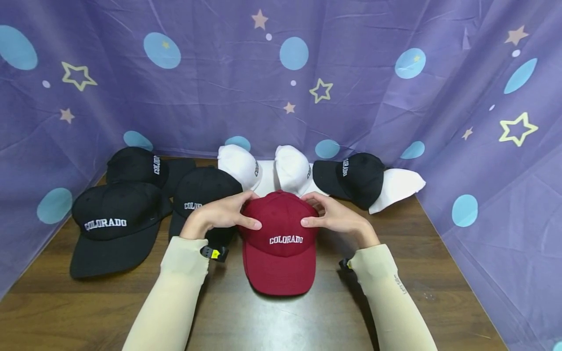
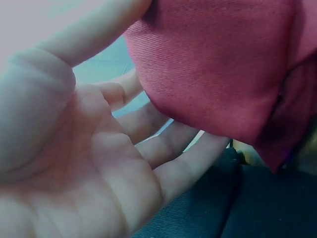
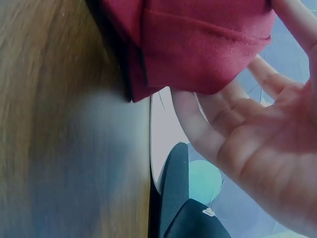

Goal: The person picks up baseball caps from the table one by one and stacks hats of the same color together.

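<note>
The red cap (image 1: pixel 287 214) is just below the centre of the head view, brim (image 1: pixel 281 275) toward the lower edge. The left hand (image 1: pixel 228 210) and right hand (image 1: pixel 340 215) pinch it from either side, thumbs in front, other fingers behind, slightly spread. A light, even grip should avoid denting it; the left hand needs care beside the nearby black cap (image 1: pixel 210 183).

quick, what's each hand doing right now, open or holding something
Left hand: holding the red cap by one side.
Right hand: holding the same cap's other side.
</note>
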Demonstrator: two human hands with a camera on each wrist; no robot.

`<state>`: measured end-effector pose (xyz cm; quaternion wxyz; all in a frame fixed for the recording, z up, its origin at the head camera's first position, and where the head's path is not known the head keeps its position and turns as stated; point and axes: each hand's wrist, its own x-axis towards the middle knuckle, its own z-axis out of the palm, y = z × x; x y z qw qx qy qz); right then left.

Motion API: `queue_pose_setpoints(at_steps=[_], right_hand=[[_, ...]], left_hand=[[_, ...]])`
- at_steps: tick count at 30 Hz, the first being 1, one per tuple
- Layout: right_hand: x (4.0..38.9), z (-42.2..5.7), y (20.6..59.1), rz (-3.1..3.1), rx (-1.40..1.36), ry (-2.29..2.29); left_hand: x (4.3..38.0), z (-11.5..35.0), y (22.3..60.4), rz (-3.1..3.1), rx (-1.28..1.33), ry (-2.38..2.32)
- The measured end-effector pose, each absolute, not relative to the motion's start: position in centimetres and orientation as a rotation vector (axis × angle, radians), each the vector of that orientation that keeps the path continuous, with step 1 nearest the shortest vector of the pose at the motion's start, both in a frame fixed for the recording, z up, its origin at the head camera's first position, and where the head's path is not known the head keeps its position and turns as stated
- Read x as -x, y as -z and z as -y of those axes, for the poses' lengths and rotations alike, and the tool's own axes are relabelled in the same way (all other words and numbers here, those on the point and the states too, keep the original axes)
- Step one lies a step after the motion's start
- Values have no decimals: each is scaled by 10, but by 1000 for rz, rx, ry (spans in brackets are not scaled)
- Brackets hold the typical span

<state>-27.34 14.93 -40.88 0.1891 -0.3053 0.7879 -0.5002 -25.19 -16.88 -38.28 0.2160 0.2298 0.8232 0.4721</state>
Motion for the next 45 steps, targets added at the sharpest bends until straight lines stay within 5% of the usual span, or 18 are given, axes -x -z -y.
queue_pose_setpoints(at_steps=[14,32,45], right_hand=[[255,-135,383,-2221,843,1410],[273,-136,414,-2336,868,1356],[252,-144,373,-2460,930,1348]], left_hand=[[254,171,383,-2304,-694,-1254],[252,177,376,-2470,-718,-1092],[252,201,359,-2617,-781,-1219]])
